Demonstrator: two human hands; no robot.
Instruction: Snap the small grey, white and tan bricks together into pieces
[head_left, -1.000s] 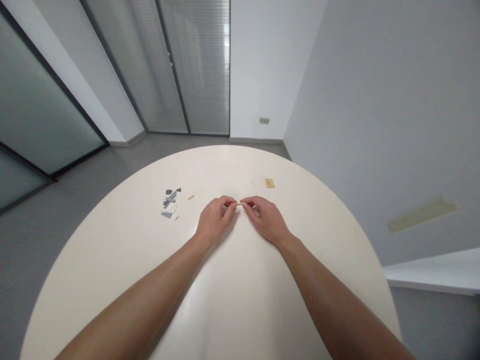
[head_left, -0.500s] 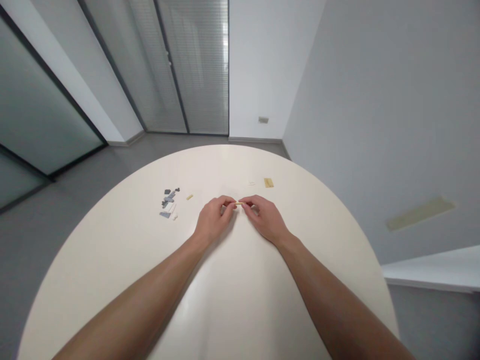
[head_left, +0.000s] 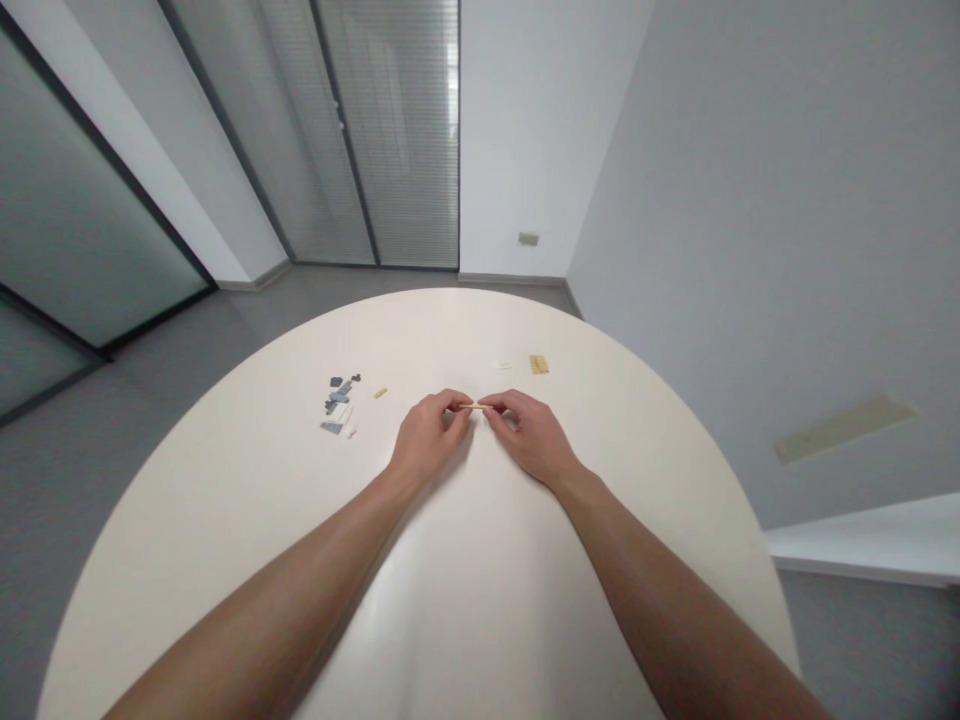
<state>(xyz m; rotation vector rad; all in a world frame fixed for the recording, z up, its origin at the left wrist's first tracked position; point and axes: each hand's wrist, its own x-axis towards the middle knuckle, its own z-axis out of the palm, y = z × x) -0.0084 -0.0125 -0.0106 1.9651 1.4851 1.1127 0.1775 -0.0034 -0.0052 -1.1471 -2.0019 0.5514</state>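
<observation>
Between my two hands is a small, thin yellow piece (head_left: 475,406), seen edge-on; its exact kind is too small to make out. My left hand (head_left: 433,430) pinches its left end between thumb and fingers. My right hand (head_left: 530,432) pinches the right end the same way, so both hands are closed with fingertips almost meeting. The fingertips cover parts of the piece. Both hands are low over the round white table (head_left: 480,560), near its middle.
A loose group of small grey and white pieces (head_left: 339,398) lies on the left of the table. Near it is a little yellow piece (head_left: 380,393). Beyond my right hand lie a flat yellow square piece (head_left: 538,364) and a small white piece (head_left: 503,366).
Both hands keep nearly the same position and hold. The yellow piece between them shows slightly longer and thinner. The view has shifted a little.
</observation>
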